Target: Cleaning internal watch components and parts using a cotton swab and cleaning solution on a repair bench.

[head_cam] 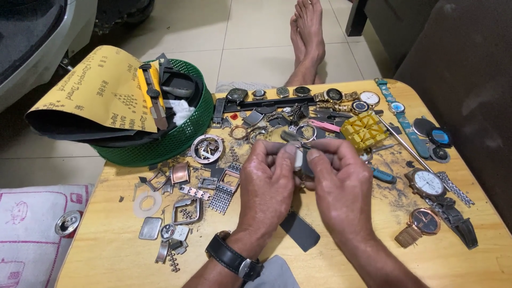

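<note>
My left hand (266, 184) and my right hand (338, 184) meet over the middle of a small wooden table (114, 250). Between their fingertips they pinch a small white and dark watch part (300, 160); its exact shape is hidden by my fingers. A black strap watch sits on my left wrist (233, 257). A dark grey strap piece (300, 230) lies on the table just under my hands. Loose metal watch cases and bracelet links (186, 197) are scattered to the left of my left hand.
A green mesh basket (176, 141) with yellow sandpaper sheets (96, 88) and a yellow knife stands at the back left. Several watches (426, 184) lie along the right and far edge, beside a yellow holder block (364, 129). A person's bare feet (306, 37) rest beyond the table.
</note>
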